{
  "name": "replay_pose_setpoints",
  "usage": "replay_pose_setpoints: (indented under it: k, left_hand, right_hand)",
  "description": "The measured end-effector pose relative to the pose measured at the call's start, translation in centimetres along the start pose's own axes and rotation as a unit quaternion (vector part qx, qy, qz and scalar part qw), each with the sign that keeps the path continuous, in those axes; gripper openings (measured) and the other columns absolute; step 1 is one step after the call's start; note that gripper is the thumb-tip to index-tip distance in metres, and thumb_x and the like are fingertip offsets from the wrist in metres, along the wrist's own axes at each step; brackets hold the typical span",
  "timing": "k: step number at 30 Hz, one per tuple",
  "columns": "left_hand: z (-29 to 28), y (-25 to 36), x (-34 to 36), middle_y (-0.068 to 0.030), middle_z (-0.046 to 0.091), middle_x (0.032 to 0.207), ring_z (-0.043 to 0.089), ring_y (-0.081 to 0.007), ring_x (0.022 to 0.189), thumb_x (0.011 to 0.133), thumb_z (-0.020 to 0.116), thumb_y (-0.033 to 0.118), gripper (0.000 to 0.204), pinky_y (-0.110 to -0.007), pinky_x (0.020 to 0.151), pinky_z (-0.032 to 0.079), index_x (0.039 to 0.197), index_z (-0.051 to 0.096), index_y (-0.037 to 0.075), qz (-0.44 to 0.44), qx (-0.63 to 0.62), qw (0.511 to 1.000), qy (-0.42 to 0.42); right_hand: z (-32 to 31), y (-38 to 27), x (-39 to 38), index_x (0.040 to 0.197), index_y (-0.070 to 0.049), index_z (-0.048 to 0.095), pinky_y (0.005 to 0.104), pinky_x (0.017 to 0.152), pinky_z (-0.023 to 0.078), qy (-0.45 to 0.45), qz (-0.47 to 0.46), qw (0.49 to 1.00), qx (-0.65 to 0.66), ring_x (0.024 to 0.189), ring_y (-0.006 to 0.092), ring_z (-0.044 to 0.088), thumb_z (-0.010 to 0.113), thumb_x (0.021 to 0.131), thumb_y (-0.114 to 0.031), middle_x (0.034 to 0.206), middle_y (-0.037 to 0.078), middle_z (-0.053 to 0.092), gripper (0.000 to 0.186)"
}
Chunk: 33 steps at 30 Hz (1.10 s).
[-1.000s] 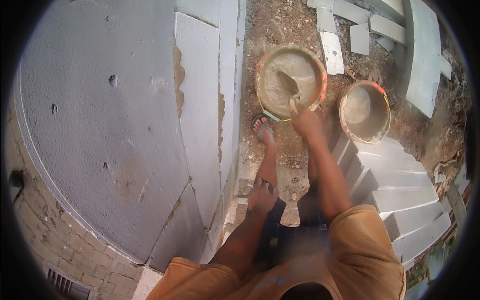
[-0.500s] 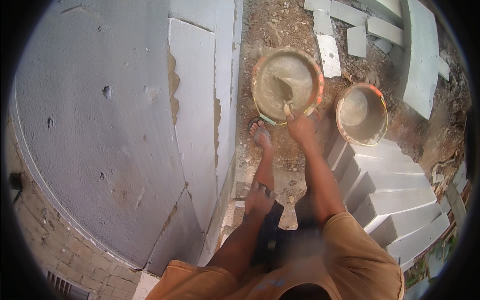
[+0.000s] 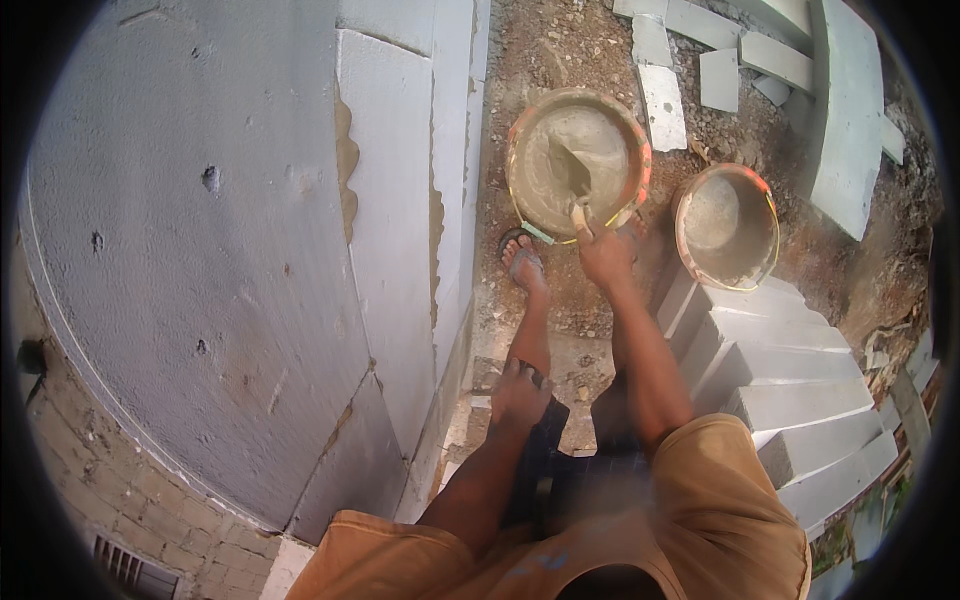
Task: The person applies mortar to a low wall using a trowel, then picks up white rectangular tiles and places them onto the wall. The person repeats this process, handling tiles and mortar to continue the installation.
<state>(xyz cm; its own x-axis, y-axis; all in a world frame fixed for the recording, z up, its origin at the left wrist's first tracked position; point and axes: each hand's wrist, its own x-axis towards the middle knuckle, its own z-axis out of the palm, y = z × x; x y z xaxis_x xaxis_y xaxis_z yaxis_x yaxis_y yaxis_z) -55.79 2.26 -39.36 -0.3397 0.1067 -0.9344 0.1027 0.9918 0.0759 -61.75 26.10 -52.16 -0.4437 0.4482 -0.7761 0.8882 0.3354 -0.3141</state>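
Note:
My right hand (image 3: 607, 254) is closed round the pale handle of a trowel (image 3: 574, 172). The trowel's blade dips into wet grey mortar (image 3: 598, 133), which coats it and hides much of its shape. A round bucket (image 3: 521, 190) with an orange-marked rim holds this mortar and stands on the ground past my feet. Its thin yellow handle, with a pale green grip (image 3: 537, 233), hangs along the near side. My left hand (image 3: 520, 394) rests on my left knee with nothing in it, fingers laid over the knee.
A grey block wall (image 3: 250, 300) with mortar oozing from its joints rises at my left. Right of the mortar bucket stands a second bucket (image 3: 690, 235), with grey residue inside. Leaning white blocks (image 3: 800, 405) line my right side. Cut block pieces (image 3: 718, 80) and a long slab (image 3: 843, 130) lie farther off.
The view has shifted slightly. My right hand stays on the trowel in the mortar, the blade moving only a little. My left hand stays on the knee.

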Motion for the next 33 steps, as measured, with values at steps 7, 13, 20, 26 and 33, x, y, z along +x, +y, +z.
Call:
replay_pose_setpoints:
  k: [7,13,20,26,33]
  left_hand:
    - [0.8,-0.8,-0.6,-0.0245,0.048,0.147,0.052,-0.0379,0.132,0.090,0.062,0.042,0.058,-0.044,0.111,0.042,0.128,0.063,-0.002,-0.013,-0.004,1.000,0.012]
    - [-0.2,-0.4,-0.3,-0.0239,0.048,0.148,0.053,-0.0368,0.131,0.090,0.063,0.041,0.056,-0.045,0.110,0.043,0.129,0.063,0.001,-0.016,-0.002,1.000,0.000]
    - [0.6,-0.4,0.6,-0.0220,0.049,0.146,0.055,-0.0371,0.127,0.088,0.065,0.040,0.052,-0.046,0.107,0.045,0.123,0.066,0.001,-0.003,-0.014,0.999,0.047]
    - [0.5,-0.7,0.3,-0.0218,0.050,0.145,0.056,-0.0370,0.126,0.088,0.066,0.040,0.051,-0.047,0.105,0.046,0.121,0.066,0.001,-0.010,-0.013,1.000,0.010]
    - [1.0,-1.3,-0.1,-0.0224,0.051,0.143,0.057,-0.0367,0.124,0.087,0.066,0.040,0.050,-0.047,0.104,0.047,0.120,0.067,0.002,0.002,-0.031,0.999,0.040]
  right_hand:
    - [0.8,0.9,-0.6,0.136,-0.015,0.063,0.0501,0.113,0.027,-0.045,-0.006,0.998,-0.034,0.121,0.0422,0.059,0.045,0.099,-0.044,0.121,0.027,0.066,0.050]
    - [0.7,2.1,0.0,0.133,-0.014,0.065,0.0500,0.115,0.025,0.014,-0.064,0.998,-0.015,0.119,0.0411,0.059,0.046,0.099,-0.042,0.118,0.027,0.068,0.048]
    - [0.7,2.9,0.1,0.130,-0.014,0.067,0.0509,0.114,0.024,0.019,-0.013,0.993,0.112,0.117,0.0441,0.055,0.048,0.098,-0.045,0.114,0.026,0.069,0.049]
    - [2.0,4.4,0.2,0.131,-0.015,0.067,0.0495,0.110,0.032,0.043,-0.029,0.994,0.096,0.116,0.0467,0.054,0.052,0.098,-0.044,0.114,0.027,0.069,0.047]
    - [-1.2,1.8,-0.4,0.137,-0.014,0.062,0.0490,0.099,0.046,-0.016,-0.008,0.998,0.062,0.114,0.0434,0.061,0.055,0.097,-0.041,0.113,0.028,0.068,0.049]
